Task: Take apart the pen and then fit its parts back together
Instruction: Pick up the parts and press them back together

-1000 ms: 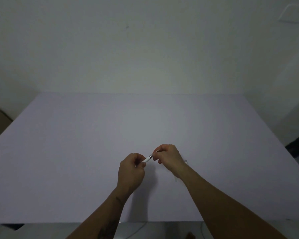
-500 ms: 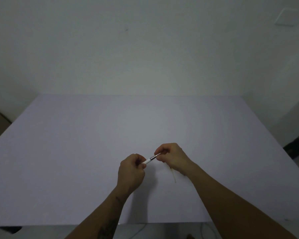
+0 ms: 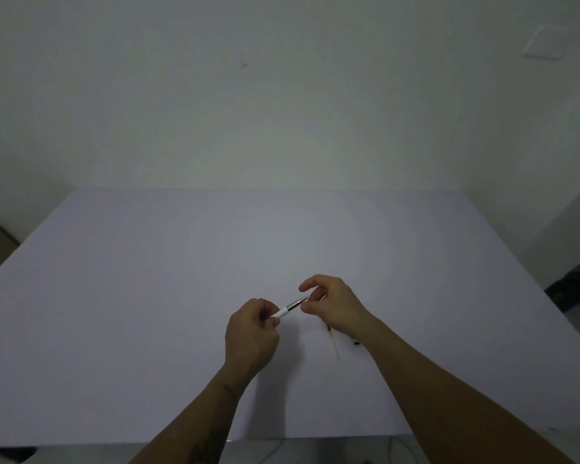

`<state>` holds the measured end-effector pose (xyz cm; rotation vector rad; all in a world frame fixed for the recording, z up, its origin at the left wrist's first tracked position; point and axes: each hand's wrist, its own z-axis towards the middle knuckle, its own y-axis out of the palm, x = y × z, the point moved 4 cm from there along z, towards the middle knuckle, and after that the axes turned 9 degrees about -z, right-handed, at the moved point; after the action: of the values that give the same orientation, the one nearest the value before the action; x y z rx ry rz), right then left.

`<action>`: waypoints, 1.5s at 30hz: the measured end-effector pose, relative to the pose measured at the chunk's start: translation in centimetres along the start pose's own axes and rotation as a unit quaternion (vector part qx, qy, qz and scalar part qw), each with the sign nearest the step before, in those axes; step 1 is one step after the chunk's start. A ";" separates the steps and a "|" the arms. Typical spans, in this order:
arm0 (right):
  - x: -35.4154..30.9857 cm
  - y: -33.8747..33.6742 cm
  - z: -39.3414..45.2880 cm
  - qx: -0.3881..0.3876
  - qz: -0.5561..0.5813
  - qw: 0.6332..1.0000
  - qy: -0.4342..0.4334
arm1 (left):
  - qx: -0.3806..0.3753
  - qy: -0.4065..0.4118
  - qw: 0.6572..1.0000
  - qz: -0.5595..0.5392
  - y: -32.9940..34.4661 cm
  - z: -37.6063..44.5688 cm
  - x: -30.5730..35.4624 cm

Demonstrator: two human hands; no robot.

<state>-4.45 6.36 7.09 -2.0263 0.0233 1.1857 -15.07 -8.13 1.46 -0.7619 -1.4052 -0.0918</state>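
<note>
Head view: the pen [image 3: 288, 309] is held above the table [image 3: 148, 296], between the two hands
Pen: white barrel with a silvery tip section pointing up and right; the tip appears seated on the barrel
Left hand [image 3: 252, 333]: fingers curled tight round the barrel's lower end
Right hand [image 3: 332, 304]: thumb and forefinger loosely parted around the tip, perhaps just brushing it; no firm pinch
Refill [image 3: 334, 343]: thin pale stick lying on the table just beside the right wrist, apart from the pen
Small dark part [image 3: 356, 343]: on the table near the refill; too small to name
Step, as I judge it: twisting the tip section on the barrel
How to do it well: hold the barrel fixed with the left hand, re-pinch the tip squarely, turn along the pen's axis without bending, and keep it over the table so loose parts do not roll off
</note>
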 end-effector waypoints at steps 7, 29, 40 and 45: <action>-0.3 0.4 0.7 0.040 -0.049 0.998 -0.028 | 0.004 0.002 1.000 -0.016 0.2 -0.1 0.4; -0.4 0.0 0.8 0.012 -0.071 0.997 -0.041 | 0.001 0.009 1.000 -0.023 0.4 -0.1 1.4; -0.3 -0.5 0.3 -0.018 -0.067 0.997 -0.045 | 0.001 0.012 1.000 0.012 0.3 -0.3 0.8; -0.3 -0.1 0.2 0.004 -0.115 0.991 -0.065 | -0.005 0.010 1.000 0.011 0.4 -0.4 0.6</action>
<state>-4.76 6.51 7.36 -1.8826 -0.2622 1.1644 -14.36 -7.82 1.89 -0.7831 -1.3779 -0.0890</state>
